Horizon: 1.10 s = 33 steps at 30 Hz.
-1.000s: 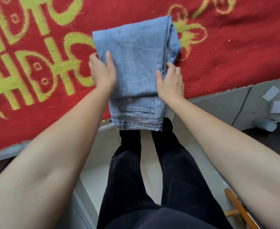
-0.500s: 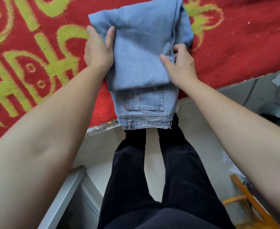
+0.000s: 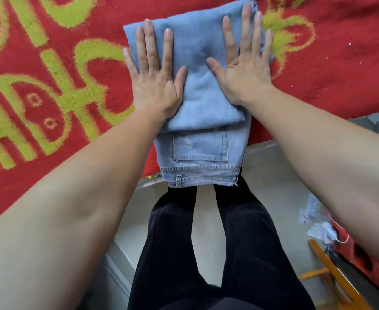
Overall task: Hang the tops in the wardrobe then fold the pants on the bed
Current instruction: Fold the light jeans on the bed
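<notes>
Light blue jeans lie folded on the bed, on its red cover with a yellow-green pattern, near the middle of the view. The top layer is doubled over toward me; its near edge stops short of the back pocket, so pocket and waistband show below it. The waistband end, with one belt loop, hangs just past the near edge of the bed, above my legs in black trousers. My left hand lies flat, palm down, on the left part of the top layer, fingers straight and spread, gripping nothing. Its little finger sits at the left edge of the denim, by the red cover. My right hand lies flat the same way on the right part, fingers straight and fanned, reaching to the far edge of the fold; its little finger is at the right edge of the cloth. Both hands are open and press on the jeans, with a strip of bare denim between the two thumbs. Pale floor shows below the bed edge. To the right on the floor: scattered paper scraps, a yellow wooden frame, and something red beside it, too blurred to name.
</notes>
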Tool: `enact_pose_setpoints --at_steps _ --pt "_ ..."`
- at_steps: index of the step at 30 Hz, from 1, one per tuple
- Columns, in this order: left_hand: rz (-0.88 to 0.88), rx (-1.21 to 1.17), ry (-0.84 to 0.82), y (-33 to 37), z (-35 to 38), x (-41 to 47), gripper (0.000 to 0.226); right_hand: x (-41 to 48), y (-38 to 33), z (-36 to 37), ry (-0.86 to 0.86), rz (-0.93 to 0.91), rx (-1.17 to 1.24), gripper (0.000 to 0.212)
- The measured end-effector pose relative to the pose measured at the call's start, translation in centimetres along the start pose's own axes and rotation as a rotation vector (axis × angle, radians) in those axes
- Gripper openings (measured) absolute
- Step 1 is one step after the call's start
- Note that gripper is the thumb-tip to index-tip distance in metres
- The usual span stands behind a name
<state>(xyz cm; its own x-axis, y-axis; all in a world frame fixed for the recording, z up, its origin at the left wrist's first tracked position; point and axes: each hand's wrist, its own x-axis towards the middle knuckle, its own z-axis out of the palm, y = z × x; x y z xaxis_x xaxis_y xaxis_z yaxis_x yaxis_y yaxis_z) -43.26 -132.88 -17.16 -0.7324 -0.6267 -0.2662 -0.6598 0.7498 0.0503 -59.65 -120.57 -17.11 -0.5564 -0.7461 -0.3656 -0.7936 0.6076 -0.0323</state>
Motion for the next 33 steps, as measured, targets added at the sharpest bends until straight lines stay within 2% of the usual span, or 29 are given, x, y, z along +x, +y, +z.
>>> enact_pose_setpoints --at_steps 5,7,8,11,12,13,16,19,22,27,29,31,33 --pt "0.034 -0.035 -0.055 -0.7 -1.4 -0.4 0.072 -0.8 -0.6 -1.4 -0.036 0.053 0.054 0.078" --pt "-0.060 -0.135 0.001 -0.3 -1.6 -1.9 0.070 -2.5 -1.0 -1.4 0.001 0.142 0.134 0.080" --pt "-0.203 -0.235 0.049 0.3 -1.8 -3.2 0.069 -4.0 -1.3 -1.2 0.028 0.202 0.204 0.080" --pt "-0.840 -0.575 0.087 2.2 -1.7 -8.4 0.064 -9.8 -1.8 -0.2 0.127 0.391 0.487 0.076" --pt "-0.972 -0.627 0.038 2.8 -1.5 -10.6 0.061 -11.9 -1.8 0.3 0.138 0.450 0.554 0.074" --pt "-1.014 -0.649 -0.030 3.2 -1.2 -12.8 0.056 -14.0 -1.9 1.1 0.115 0.504 0.610 0.072" --pt "-0.860 -0.693 -0.207 3.7 0.2 -18.5 0.040 -19.4 -2.2 3.4 -0.093 0.637 0.809 0.062" --pt "-0.765 -0.807 -0.282 3.0 1.1 -20.4 0.043 -21.8 -1.9 5.1 -0.376 0.771 0.976 0.061" --pt "-0.690 -0.817 -0.394 2.0 1.2 -20.6 0.042 -21.8 -1.4 5.5 -0.443 0.910 1.228 0.068" --pt "-0.793 -1.088 -0.541 1.0 -0.1 -20.3 0.039 -22.0 -0.1 3.5 -0.507 0.817 1.291 0.054" --pt "-0.865 -1.185 -0.650 0.6 -0.8 -20.5 0.047 -22.2 0.3 1.8 -0.543 0.767 1.287 0.045" --pt "-0.904 -1.241 -0.727 0.5 -3.0 -20.4 0.045 -21.9 0.8 -0.6 -0.673 0.726 1.280 0.039" --pt "-0.916 -1.263 -0.799 0.1 -5.8 -19.2 0.035 -20.9 1.4 -3.4 -0.803 0.703 1.284 0.041"
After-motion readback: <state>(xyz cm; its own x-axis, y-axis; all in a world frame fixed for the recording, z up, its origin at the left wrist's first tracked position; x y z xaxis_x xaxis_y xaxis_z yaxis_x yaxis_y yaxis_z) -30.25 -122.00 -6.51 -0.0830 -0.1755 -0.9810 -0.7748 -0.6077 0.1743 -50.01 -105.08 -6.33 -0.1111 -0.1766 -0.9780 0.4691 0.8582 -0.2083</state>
